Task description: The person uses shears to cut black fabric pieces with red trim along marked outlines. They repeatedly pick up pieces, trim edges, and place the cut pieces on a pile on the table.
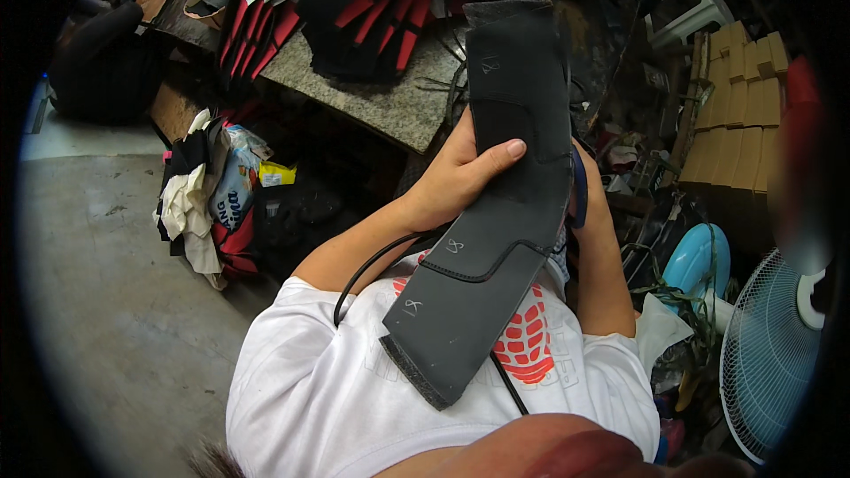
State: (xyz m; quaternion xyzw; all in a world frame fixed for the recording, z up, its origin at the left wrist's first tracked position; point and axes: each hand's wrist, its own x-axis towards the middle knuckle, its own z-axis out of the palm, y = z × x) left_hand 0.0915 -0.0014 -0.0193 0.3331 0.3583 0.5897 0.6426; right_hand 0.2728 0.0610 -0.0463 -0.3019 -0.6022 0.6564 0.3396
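Observation:
A long strip of black, foam-backed panels [478, 310] runs from over my chest up toward the worktable. Curved stitched seams and pale handwritten marks show on its face. My left hand [469, 164] grips its left edge, thumb lying on top and the other fingers hidden beneath. On the opposite side, my right hand [591, 179] is mostly covered by the strip, so its fingers do not show. A dark blue curved piece [581, 188], perhaps a tool handle, lies against that hand; the rest of it is hidden.
Black-and-red cut pieces [381, 13] lie piled on a grey worktable [354, 84]. Fabric scraps and wrappers [208, 199] heap up at left. To the right are stacked tan boxes [739, 115] and a standing fan [770, 358]. A black cord [354, 279] loops by my left forearm.

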